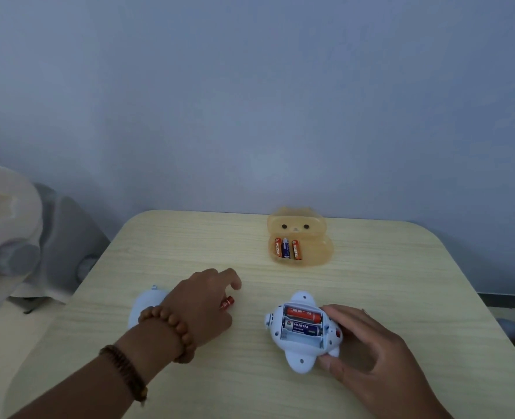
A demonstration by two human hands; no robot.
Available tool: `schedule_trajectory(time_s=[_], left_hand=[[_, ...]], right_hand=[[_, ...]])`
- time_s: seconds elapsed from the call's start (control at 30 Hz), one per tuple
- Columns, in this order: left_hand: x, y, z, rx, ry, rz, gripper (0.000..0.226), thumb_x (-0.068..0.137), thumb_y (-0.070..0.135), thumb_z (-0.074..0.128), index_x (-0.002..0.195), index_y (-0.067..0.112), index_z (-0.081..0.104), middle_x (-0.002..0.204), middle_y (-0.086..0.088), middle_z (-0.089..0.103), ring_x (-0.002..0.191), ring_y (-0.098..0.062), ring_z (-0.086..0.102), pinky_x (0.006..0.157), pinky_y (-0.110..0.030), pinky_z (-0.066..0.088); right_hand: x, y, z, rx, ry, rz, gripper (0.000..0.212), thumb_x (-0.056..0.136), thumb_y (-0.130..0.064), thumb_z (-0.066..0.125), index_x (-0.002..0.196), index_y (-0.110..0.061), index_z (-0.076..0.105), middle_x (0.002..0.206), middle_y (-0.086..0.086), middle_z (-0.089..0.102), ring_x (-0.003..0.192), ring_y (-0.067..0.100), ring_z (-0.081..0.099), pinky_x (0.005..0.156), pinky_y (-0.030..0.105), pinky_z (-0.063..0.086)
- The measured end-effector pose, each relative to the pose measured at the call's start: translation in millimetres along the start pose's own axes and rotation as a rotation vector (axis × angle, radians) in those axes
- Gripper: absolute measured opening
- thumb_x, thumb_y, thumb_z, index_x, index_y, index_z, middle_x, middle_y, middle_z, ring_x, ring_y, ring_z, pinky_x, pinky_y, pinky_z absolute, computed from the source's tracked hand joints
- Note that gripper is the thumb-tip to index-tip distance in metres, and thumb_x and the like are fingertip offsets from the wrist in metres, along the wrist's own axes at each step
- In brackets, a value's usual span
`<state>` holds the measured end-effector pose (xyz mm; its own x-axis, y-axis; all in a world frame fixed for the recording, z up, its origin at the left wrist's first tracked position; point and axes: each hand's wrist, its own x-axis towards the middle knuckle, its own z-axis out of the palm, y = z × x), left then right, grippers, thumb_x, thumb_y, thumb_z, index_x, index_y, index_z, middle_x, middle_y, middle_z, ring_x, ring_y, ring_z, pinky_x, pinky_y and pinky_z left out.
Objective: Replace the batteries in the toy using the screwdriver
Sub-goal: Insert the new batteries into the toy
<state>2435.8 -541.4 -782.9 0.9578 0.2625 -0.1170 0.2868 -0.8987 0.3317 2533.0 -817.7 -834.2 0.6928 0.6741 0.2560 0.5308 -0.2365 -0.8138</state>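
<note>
A pale blue toy (pixel 301 337) lies upside down on the table with its battery bay open. Two batteries sit in the bay, an orange one (pixel 304 315) above a blue one (pixel 301 327), and the third slot below them is bare. My right hand (pixel 371 352) grips the toy's right side. My left hand (pixel 201 303) rests on the table left of the toy, closed on an orange battery (pixel 227 303) whose tip sticks out between the fingers. No screwdriver is visible.
A translucent orange bear-shaped case (pixel 316 252) stands open near the table's far edge with three batteries (pixel 286 249) inside. A pale blue piece (pixel 147 306) lies partly hidden behind my left wrist. A white and grey object (pixel 23 237) stands off the table's left.
</note>
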Motion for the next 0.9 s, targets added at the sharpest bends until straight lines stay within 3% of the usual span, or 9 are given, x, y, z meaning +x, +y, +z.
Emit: schedule_trajectory(time_s=[0.1,0.2,0.37,0.53,0.67,0.9], left_hand=[[-0.7,-0.9,-6.5,-0.106,0.064,0.047,0.03,0.074,0.018,0.071,0.097,0.034,0.061,0.083,0.013,0.061,0.072,-0.005,0.058,0.067,-0.021,0.05],[-5.8,4.4,-13.8,-0.276,0.162,0.124,0.032,0.074,0.014,0.076,0.088,0.038,0.06,0.078,0.012,0.067,0.072,-0.007,0.067,0.063,-0.018,0.053],[-18.1,39.5,-22.8,-0.474,0.222,0.389,0.021,0.083,0.01,0.074,0.096,0.025,0.067,0.084,0.01,0.07,0.078,-0.011,0.07,0.07,-0.025,0.058],[-20.7,66.2,-9.7,-0.286,0.216,0.586,0.02,0.087,0.028,0.07,0.107,0.031,0.066,0.096,0.019,0.066,0.086,0.007,0.057,0.076,-0.016,0.048],[-15.7,70.7,5.0,-0.152,0.238,0.666,0.017,0.089,0.025,0.064,0.105,0.028,0.066,0.094,0.014,0.066,0.085,-0.006,0.055,0.071,-0.028,0.05],[-5.7,64.0,16.1,0.009,0.239,0.774,0.013,0.091,0.02,0.062,0.1,0.024,0.072,0.089,0.007,0.068,0.078,-0.012,0.055,0.071,-0.026,0.046]], right_hand=[[-0.4,2.8,0.3,-0.007,-0.016,0.011,0.061,0.068,-0.044,0.079,0.126,-0.032,0.064,0.128,-0.023,0.063,0.12,0.0,0.059,0.097,0.012,0.045],[-0.2,3.5,-0.1,-0.01,-0.018,0.019,0.06,0.07,-0.037,0.083,0.127,-0.03,0.064,0.13,-0.02,0.063,0.121,0.002,0.059,0.098,0.015,0.046],[0.1,3.6,-1.5,-0.031,-0.022,0.017,0.06,0.071,-0.021,0.089,0.125,-0.029,0.065,0.128,-0.018,0.064,0.121,0.003,0.059,0.096,0.011,0.044],[-1.2,4.6,-0.4,-0.018,-0.026,0.026,0.06,0.072,-0.028,0.086,0.128,-0.028,0.064,0.128,-0.015,0.065,0.121,0.003,0.059,0.097,0.014,0.046],[-0.9,3.3,0.2,-0.004,-0.038,0.025,0.06,0.072,-0.033,0.082,0.128,-0.026,0.064,0.129,-0.013,0.065,0.121,0.004,0.06,0.098,0.016,0.046],[-0.8,3.7,0.4,0.01,-0.022,0.026,0.061,0.071,-0.04,0.081,0.128,-0.026,0.064,0.13,-0.021,0.062,0.121,-0.004,0.057,0.097,0.003,0.038]])
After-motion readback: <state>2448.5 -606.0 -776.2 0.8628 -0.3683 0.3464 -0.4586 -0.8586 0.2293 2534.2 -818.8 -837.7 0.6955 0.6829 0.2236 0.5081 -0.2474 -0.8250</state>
